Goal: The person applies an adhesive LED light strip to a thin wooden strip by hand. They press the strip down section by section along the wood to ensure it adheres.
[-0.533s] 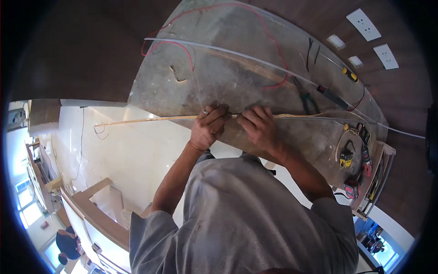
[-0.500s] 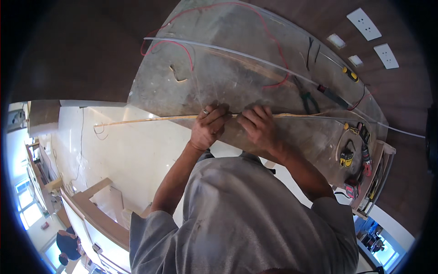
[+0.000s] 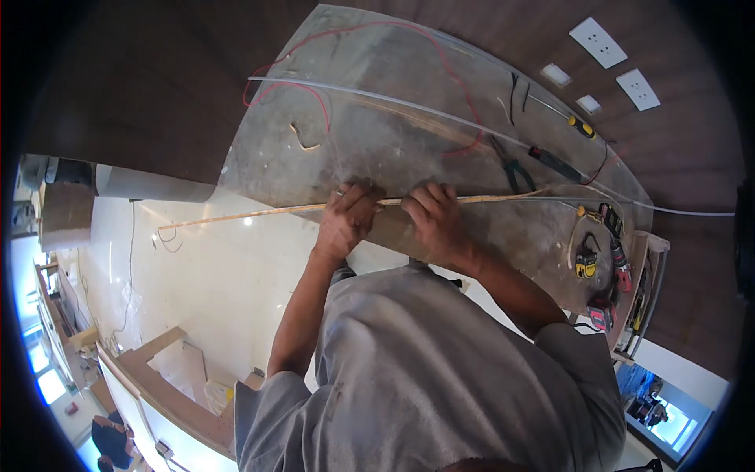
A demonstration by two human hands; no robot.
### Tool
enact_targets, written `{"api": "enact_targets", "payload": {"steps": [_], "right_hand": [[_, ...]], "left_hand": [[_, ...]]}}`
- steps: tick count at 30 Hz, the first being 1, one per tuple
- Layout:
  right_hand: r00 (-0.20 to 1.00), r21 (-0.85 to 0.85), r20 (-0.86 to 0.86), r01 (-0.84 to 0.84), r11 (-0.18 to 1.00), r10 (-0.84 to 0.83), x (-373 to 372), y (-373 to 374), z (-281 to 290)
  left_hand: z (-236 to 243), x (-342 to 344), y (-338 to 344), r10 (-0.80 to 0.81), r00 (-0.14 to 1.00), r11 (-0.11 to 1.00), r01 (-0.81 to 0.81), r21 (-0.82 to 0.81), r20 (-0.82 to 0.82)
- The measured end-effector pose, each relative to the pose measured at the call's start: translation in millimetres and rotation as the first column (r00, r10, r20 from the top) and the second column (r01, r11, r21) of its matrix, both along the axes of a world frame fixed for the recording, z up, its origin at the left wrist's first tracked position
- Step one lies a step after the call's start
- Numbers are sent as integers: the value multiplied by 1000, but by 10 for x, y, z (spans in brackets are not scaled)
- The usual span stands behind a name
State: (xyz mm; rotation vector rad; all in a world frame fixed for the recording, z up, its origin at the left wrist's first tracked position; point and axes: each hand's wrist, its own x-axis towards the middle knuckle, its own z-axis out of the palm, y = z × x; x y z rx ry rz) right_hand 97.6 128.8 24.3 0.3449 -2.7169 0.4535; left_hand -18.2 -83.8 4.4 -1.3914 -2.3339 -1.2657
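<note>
A long, thin, tan strip [image 3: 303, 209] is pinched by the left hand [image 3: 344, 222] and right hand [image 3: 436, 218], near each other, probably steadying the span between.

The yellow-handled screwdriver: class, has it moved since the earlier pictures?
No. The screwdriver keeps its place relative to the lower white wall socket; both appear farther left only because the whole view shifted.

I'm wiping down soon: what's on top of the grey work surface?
The grey surface carries red wire, a pale strip, pliers, a yellow-and-black screwdriver and a tape measure, among others. The left hand and right hand hold a tan strip; whatever they cover can't be seen.
</note>
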Motion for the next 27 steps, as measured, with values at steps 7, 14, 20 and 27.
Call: {"api": "enact_targets", "payload": {"steps": [7, 14, 20, 27], "right_hand": [[998, 29, -41, -42, 999, 43, -50, -89, 116], [999, -16, -14, -38, 999, 38, -101, -151, 15], [994, 30, 109, 2, 1000, -5, -69, -293, 178], [997, -5, 69, 25, 1000, -25, -78, -251, 89]], "left_hand": [[-133, -45, 37, -1, 998, 999, 4, 41, -66], [-81, -48, 50, 12, 999, 1000, -12, 22, -40], [24, -34, -31, -60, 996, 997, 56, -57, -65], [23, -13, -27, 70, 996, 997, -71, -10, -61]]}}
